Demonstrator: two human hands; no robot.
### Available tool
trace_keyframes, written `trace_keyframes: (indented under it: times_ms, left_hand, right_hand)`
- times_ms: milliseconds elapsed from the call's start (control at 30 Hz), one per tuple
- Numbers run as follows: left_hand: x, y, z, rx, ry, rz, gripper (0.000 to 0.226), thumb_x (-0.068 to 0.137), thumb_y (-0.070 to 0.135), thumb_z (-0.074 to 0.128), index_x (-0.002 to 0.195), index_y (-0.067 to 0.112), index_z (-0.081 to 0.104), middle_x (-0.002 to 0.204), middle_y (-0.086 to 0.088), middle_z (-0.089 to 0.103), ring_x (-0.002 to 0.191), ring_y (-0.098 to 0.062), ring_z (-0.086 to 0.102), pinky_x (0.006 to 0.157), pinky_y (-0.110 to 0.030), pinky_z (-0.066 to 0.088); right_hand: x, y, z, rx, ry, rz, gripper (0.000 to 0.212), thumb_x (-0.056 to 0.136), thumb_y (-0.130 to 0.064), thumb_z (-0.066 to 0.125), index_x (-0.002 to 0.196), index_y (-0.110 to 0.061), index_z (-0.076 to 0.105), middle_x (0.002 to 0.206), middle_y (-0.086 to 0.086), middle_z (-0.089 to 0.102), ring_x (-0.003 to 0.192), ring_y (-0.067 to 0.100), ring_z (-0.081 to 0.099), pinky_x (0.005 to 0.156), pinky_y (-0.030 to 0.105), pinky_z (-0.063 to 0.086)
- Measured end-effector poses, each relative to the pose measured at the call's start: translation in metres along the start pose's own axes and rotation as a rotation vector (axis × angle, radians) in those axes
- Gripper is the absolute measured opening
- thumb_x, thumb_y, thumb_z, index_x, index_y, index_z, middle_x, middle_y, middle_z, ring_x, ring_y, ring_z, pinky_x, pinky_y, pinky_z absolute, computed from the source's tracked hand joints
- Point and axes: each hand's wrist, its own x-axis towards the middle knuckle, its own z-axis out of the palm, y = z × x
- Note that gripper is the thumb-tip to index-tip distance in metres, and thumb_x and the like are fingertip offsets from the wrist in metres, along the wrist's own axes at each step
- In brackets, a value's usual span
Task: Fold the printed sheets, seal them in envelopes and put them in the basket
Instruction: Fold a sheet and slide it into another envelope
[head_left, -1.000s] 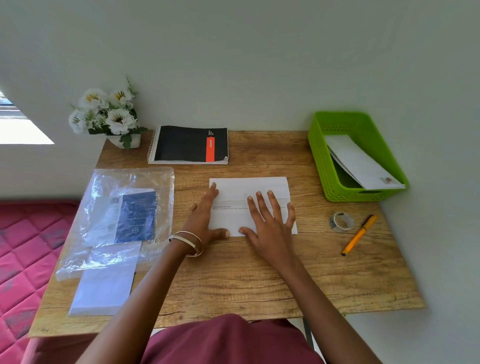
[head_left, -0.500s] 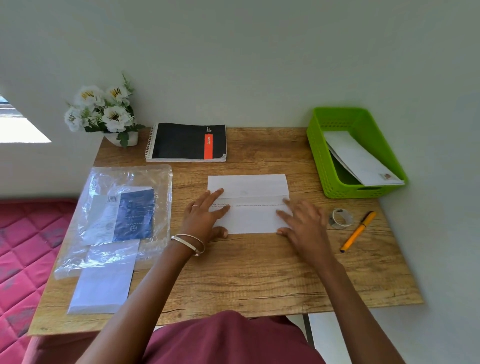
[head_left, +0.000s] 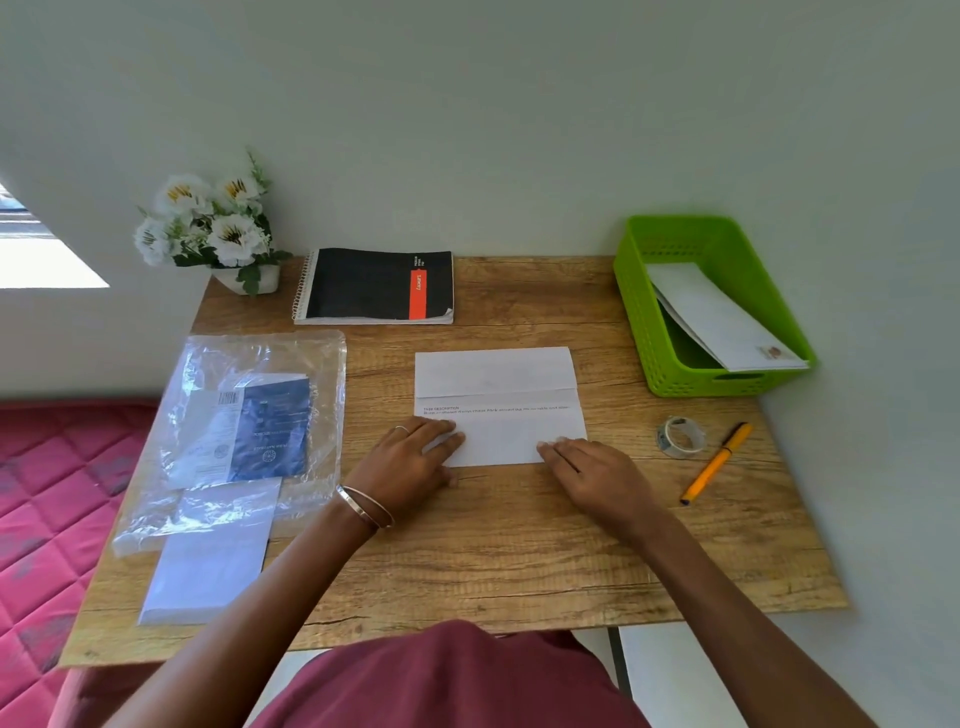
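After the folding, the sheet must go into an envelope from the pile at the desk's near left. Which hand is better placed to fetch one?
The left hand, probably. It rests on the folded sheet's left end, nearer the envelopes. The right hand would need to cross over.

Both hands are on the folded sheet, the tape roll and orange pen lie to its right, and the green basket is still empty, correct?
Not quite: the head view shows the green basket already holds a white envelope. Both hands, left and right, rest on the folded sheet; tape roll and orange pen lie to its right.
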Motion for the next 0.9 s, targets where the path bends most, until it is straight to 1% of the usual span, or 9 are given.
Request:
trace_keyframes:
  times_ms: [100,200,267,333,400,467,567,667,900]
  left_hand:
    - [0.003,-0.002,-0.004,-0.029,-0.001,-0.003,0.054,0.078,0.047,0.043,0.110,0.010,0.067,0.109,-0.009,0.067,0.095,-0.027,0.065,0.073,-0.037,0.056]
    - [0.007,-0.003,-0.004,-0.008,0.039,0.024,0.042,0.080,0.036,0.045,0.103,0.010,0.069,0.102,-0.007,0.070,0.088,-0.026,0.066,0.069,-0.034,0.057]
    - [0.009,-0.005,-0.004,0.013,0.089,0.051,0.027,0.080,0.025,0.060,0.099,0.009,0.070,0.098,-0.007,0.070,0.084,-0.025,0.066,0.067,-0.032,0.058]
    - [0.012,-0.006,-0.005,0.027,0.119,0.055,0.026,0.073,0.021,0.074,0.096,0.009,0.072,0.094,-0.006,0.071,0.081,-0.024,0.067,0.063,-0.030,0.056]
    - [0.012,-0.005,-0.006,0.046,0.117,0.053,0.027,0.080,0.028,0.060,0.097,0.011,0.072,0.095,-0.004,0.072,0.081,-0.023,0.067,0.064,-0.029,0.056]
    - [0.011,-0.005,-0.006,0.043,0.092,0.051,0.040,0.083,0.036,0.043,0.101,0.012,0.071,0.099,-0.004,0.071,0.085,-0.023,0.066,0.069,-0.029,0.055]
    - [0.008,-0.005,-0.006,0.030,0.032,0.028,0.049,0.083,0.046,0.042,0.108,0.013,0.068,0.105,-0.005,0.069,0.092,-0.024,0.065,0.075,-0.032,0.055]
    - [0.007,-0.005,-0.004,0.010,0.011,0.007,0.055,0.081,0.052,0.041,0.113,0.014,0.066,0.109,-0.005,0.067,0.096,-0.025,0.063,0.079,-0.034,0.054]
    - [0.010,-0.004,-0.008,-0.006,0.060,0.012,0.052,0.080,0.050,0.041,0.111,0.016,0.067,0.105,-0.003,0.068,0.093,-0.022,0.064,0.075,-0.030,0.054]
  right_hand:
    - [0.004,0.003,0.001,0.013,0.021,0.009,0.063,0.049,0.004,0.088,0.108,0.003,0.068,0.086,0.014,0.072,0.075,0.025,0.070,0.057,0.030,0.056]
    - [0.009,0.005,0.006,0.057,0.041,0.038,0.054,0.058,0.000,0.085,0.109,0.001,0.067,0.082,0.011,0.071,0.070,0.023,0.066,0.053,0.028,0.052]
    - [0.011,0.004,0.007,0.083,0.049,0.042,0.044,0.071,-0.010,0.081,0.110,0.001,0.067,0.081,0.010,0.071,0.070,0.022,0.065,0.052,0.028,0.053]
    - [0.011,0.003,0.007,0.080,0.036,0.035,0.041,0.075,-0.016,0.079,0.110,0.001,0.067,0.083,0.010,0.072,0.071,0.023,0.065,0.053,0.029,0.054]
    - [0.011,0.004,0.009,0.034,0.015,0.017,0.043,0.070,-0.013,0.083,0.107,0.002,0.067,0.083,0.010,0.072,0.070,0.023,0.066,0.052,0.029,0.054]
    - [0.011,0.007,0.013,0.005,-0.012,0.006,0.049,0.063,-0.009,0.086,0.107,0.001,0.068,0.084,0.009,0.072,0.070,0.022,0.065,0.051,0.028,0.053]
    - [0.013,0.008,0.016,-0.023,-0.012,-0.013,0.052,0.058,-0.007,0.088,0.105,0.001,0.068,0.083,0.009,0.072,0.069,0.022,0.065,0.052,0.026,0.052]
    - [0.016,0.006,0.015,-0.060,0.036,-0.042,0.047,0.057,-0.004,0.087,0.100,0.001,0.070,0.078,0.009,0.070,0.066,0.022,0.064,0.052,0.027,0.049]
    - [0.024,0.006,0.014,-0.018,0.073,-0.015,0.046,0.055,-0.002,0.087,0.098,0.001,0.070,0.075,0.010,0.069,0.067,0.024,0.064,0.055,0.028,0.051]
